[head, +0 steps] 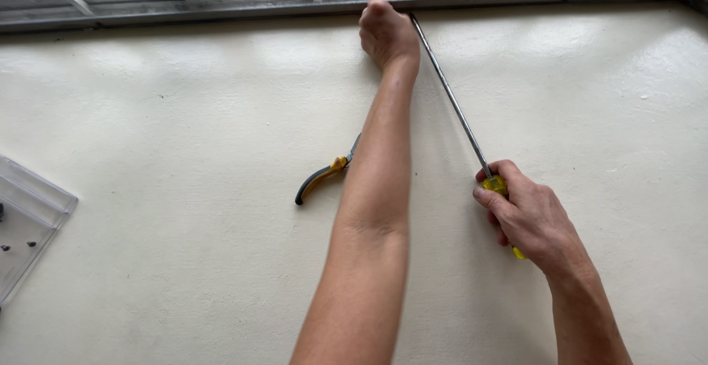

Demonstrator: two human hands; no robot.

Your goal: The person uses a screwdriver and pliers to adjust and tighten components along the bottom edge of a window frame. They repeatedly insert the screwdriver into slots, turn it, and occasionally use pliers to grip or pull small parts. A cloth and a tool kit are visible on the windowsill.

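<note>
screwdriver (472, 140): long steel shaft, yellow handle, right hand (527, 214) gripping.

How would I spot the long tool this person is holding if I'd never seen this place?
Start at the grey window frame along the top of the cream-coloured sill. A thin silver metal shaft runs diagonally from the frame, beside the left hand, down to the right hand. That is the long yellow-handled screwdriver, far longer and straighter than the pliers with curved yellow-and-grey handles nearby.

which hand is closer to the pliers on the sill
Left. The left hand is up at the window frame, but its forearm crosses right over the pliers. The right hand grips the screwdriver, off to their right.
</note>
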